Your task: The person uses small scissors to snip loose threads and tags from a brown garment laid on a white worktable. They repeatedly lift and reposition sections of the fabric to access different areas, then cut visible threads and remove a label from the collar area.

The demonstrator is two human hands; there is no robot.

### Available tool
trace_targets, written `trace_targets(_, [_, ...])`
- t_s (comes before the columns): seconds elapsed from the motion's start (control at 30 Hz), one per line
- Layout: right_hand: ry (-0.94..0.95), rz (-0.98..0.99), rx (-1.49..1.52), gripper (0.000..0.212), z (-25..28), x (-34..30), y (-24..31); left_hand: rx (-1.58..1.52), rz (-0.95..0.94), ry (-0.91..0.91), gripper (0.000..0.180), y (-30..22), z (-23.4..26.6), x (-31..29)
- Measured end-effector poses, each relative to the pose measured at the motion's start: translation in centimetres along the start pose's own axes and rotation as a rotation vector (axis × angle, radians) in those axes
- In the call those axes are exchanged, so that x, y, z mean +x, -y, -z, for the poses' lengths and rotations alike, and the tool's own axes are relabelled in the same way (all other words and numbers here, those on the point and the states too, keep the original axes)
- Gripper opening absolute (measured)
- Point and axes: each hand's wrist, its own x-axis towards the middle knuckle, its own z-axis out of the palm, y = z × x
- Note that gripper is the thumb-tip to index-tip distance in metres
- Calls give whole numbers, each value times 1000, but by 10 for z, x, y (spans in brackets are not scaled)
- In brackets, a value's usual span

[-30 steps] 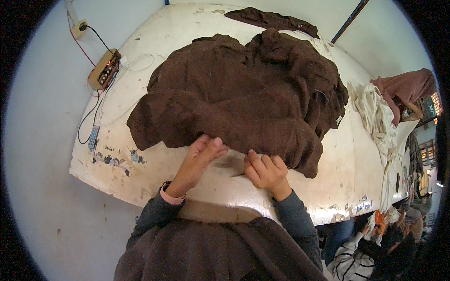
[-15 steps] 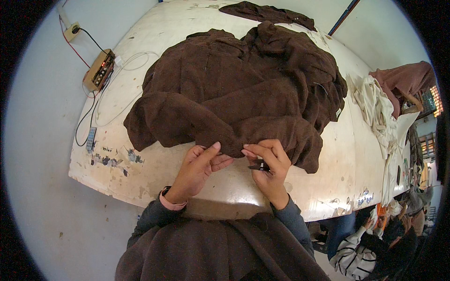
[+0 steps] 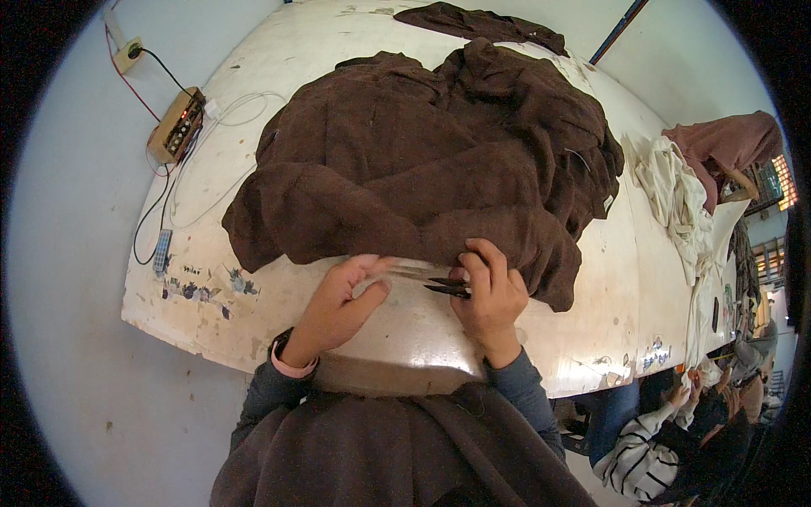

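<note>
A large dark brown garment [image 3: 422,160] lies heaped on the pale table, its near edge close to my hands. In my right hand [image 3: 492,297] is a small pair of dark thread snips [image 3: 446,288], held in the curled fingers with the blades pointing left. That hand's upper fingers touch the garment's near edge. My left hand [image 3: 340,306] is just below this edge, with the thumb apart from the fingers. Motion smears its fingertips, and I see nothing held in it.
A brown box with lights and knobs [image 3: 176,127] stands at the table's left edge, with white cables and a small remote [image 3: 162,251]. Another brown cloth piece [image 3: 481,25] lies at the back. White cloth [image 3: 672,198] drapes at right, where other people sit and stand.
My left hand has let go of the garment's near edge and opened. In my right hand, the snips have turned out to point left, and the pinched edge is released.
</note>
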Motion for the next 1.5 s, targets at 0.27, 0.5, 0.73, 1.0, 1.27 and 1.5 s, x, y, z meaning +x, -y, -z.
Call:
trace_targets(0.27, [508, -654, 1112, 12, 36, 30, -24, 1038, -338, -212, 38, -24, 20, 30])
trace_targets(0.5, [588, -796, 1283, 13, 48, 30, -31, 375, -436, 131, 30, -1, 20, 45])
trace_targets(0.73, [505, -707, 1210, 13, 44, 33, -10, -279, 161, 115, 29, -16, -17, 22])
trace_targets(1.0, [316, -277, 764, 28, 49, 39, 3, -344, 176, 34, 31, -16, -25, 19])
trace_targets(1.27, [133, -453, 463, 24, 51, 43, -14, -479, 227, -47, 31, -17, -30, 15])
trace_targets(1.5, [343, -413, 613, 26, 69, 31, 5, -521, 207, -52, 27, -16, -30, 13])
